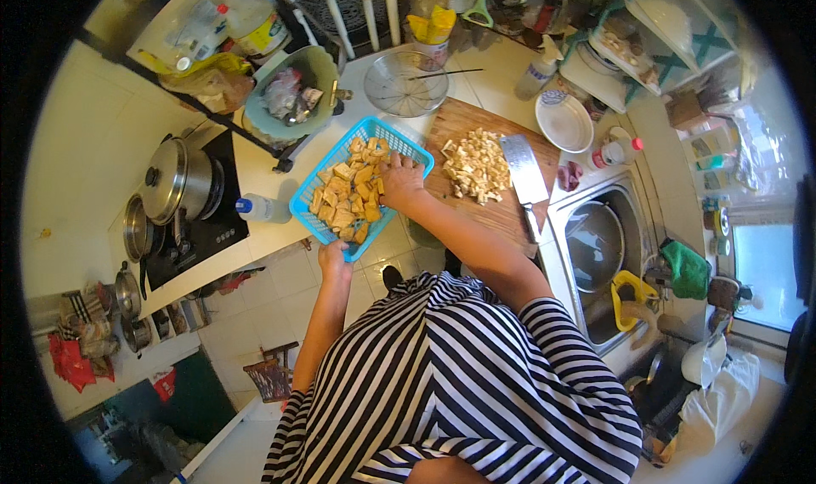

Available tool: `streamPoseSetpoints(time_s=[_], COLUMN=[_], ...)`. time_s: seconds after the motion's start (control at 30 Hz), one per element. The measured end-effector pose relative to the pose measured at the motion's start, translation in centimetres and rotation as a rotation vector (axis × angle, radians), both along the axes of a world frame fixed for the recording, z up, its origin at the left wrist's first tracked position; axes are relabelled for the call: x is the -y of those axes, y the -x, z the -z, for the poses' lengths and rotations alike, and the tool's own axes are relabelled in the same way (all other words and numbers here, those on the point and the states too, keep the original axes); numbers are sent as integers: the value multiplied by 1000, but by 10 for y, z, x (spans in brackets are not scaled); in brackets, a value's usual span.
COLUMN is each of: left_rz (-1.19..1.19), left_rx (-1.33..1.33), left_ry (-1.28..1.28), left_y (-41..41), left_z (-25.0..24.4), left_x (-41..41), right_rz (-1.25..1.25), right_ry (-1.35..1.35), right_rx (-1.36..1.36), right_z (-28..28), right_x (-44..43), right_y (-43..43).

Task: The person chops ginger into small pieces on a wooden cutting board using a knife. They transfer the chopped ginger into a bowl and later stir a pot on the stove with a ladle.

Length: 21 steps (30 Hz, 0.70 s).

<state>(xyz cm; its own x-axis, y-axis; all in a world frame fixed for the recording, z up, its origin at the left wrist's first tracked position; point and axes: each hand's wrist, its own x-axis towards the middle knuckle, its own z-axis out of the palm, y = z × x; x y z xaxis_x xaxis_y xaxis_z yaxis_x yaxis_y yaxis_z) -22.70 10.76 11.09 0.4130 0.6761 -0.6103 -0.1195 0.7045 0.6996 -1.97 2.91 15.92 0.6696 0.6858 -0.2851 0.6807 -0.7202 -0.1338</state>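
Observation:
My left hand [335, 259] grips the near end of a blue plastic basket [305, 194], which is tilted in front of me. Chunks of fried tofu [344, 197] lie inside. My right hand [401, 181] reaches over the basket's right side, fingers against the tofu; whether it grasps a piece is hidden. Beside it, a wooden cutting board [497, 219] bears a heap of small chopped pale pieces [477, 164]. A cleaver [526, 168] lies flat along the board's right side, its handle towards me.
Left are an induction hob [223, 229] with a lidded steel pot [175, 175] and a white bottle with blue cap [264, 208]. Behind stand a green bowl [261, 95] and a mesh strainer [405, 89]. Right are a white bowl [564, 124] and a steel sink [596, 254].

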Motion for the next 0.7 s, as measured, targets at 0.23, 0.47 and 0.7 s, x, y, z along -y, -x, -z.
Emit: streamPoseSetpoints(time_s=[0.23, 0.47, 0.7], left_rz=[-90, -147, -169], left_rx=[62, 82, 106], left_ry=[87, -13, 14], left_y=[16, 12, -30], left_z=[33, 79, 96], left_x=[-22, -45, -48], right_rz=[-66, -25, 408], right_ry=[-144, -686, -1147], right_rx=[-15, -77, -344], right_z=[47, 56, 35], right_x=[-54, -74, -31], right_y=[11, 27, -17])
